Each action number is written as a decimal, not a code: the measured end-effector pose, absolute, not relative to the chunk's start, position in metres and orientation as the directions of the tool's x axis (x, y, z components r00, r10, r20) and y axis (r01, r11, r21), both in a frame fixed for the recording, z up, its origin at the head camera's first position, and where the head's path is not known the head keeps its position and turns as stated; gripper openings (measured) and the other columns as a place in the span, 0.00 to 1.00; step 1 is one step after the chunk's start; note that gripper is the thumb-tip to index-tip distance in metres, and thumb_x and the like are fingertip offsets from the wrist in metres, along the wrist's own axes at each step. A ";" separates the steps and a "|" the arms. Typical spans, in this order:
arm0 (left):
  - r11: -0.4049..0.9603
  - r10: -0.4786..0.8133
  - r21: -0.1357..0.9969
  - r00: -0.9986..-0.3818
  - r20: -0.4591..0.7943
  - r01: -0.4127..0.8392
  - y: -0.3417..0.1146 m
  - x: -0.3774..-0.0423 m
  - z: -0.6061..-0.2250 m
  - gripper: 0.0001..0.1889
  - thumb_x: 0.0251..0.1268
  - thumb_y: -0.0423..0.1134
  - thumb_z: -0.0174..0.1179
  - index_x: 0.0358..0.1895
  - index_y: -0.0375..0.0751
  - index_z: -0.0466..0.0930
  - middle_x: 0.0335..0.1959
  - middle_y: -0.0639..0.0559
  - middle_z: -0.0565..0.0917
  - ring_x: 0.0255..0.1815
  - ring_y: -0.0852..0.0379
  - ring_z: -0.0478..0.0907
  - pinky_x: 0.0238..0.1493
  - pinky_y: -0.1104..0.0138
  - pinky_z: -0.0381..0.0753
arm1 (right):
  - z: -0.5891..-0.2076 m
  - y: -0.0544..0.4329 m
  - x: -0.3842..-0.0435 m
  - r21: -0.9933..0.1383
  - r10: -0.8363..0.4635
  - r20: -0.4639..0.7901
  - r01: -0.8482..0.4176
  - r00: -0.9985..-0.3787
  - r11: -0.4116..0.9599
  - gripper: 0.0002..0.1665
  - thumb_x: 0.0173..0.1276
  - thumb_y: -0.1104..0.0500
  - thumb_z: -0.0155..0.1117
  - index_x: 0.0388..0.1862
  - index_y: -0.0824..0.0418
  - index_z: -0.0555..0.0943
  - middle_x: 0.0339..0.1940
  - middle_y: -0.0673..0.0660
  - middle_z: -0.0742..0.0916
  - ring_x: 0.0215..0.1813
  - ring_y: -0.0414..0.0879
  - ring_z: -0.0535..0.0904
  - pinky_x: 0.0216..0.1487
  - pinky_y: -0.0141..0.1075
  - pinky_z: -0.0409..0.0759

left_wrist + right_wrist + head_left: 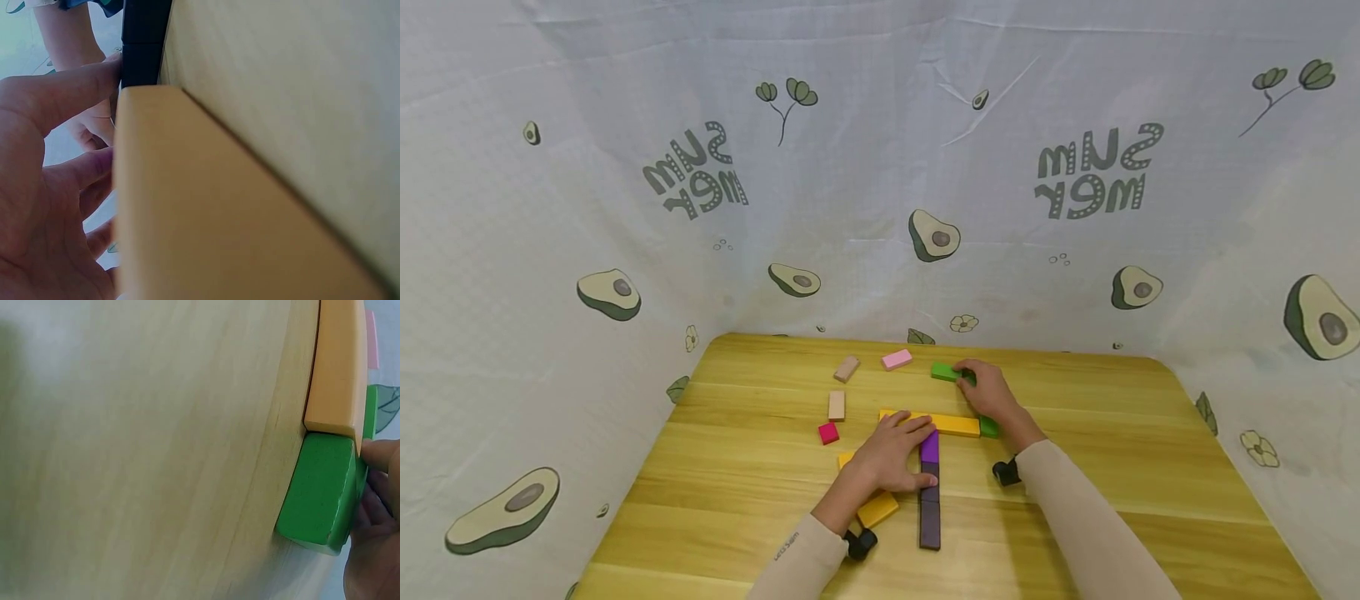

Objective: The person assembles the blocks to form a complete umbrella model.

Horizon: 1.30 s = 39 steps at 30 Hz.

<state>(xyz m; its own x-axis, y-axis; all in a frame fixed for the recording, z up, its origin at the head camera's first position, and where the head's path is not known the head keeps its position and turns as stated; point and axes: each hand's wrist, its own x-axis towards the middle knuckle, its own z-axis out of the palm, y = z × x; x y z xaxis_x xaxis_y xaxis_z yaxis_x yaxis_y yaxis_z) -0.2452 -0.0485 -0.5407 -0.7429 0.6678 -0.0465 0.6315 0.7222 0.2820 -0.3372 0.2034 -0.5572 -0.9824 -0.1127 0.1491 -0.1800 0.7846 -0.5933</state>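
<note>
My left hand (pixel 891 454) lies spread over the blocks. Its fingertips rest at the yellow bar (pixel 955 425) and the bright purple block (pixel 929 447), and its thumb touches a dark purple block (pixel 930 482). In the left wrist view the thumb meets the dark block (pixel 145 62). Farther back, my right hand (pixel 991 392) pinches the right end of a green block piece, beside a brighter green block (pixel 943 372); the fingers partly cover it. Another green block (pixel 319 487) sits against the yellow bar's right end (pixel 337 369).
Left of the bar lie two beige blocks (pixel 837 406), a pink block (pixel 897 359) and a red cube (pixel 828 433). Yellow blocks (pixel 877 510) lie beneath the left forearm. A patterned cloth (pixel 850 208) hangs around the wooden table (pixel 737 467).
</note>
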 end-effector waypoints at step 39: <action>0.722 0.667 0.301 -0.742 -0.063 0.623 -0.048 -0.243 -0.539 0.44 0.64 0.65 0.64 0.81 0.55 0.62 0.83 0.59 0.61 0.84 0.46 0.55 0.82 0.48 0.57 | -0.550 0.229 -0.282 -0.585 -0.224 0.121 -0.252 -0.967 0.771 0.46 0.72 0.41 0.66 0.78 0.66 0.66 0.78 0.69 0.69 0.78 0.70 0.63 0.76 0.67 0.62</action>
<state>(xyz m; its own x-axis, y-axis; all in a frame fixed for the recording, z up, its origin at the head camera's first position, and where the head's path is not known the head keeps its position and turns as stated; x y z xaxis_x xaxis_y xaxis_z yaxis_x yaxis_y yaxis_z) -0.2435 -0.0481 -0.5389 -0.7421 0.6673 -0.0629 0.6233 0.7216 0.3013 -0.2818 0.2288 -0.5505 -0.9670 -0.2244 0.1208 -0.2519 0.7705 -0.5855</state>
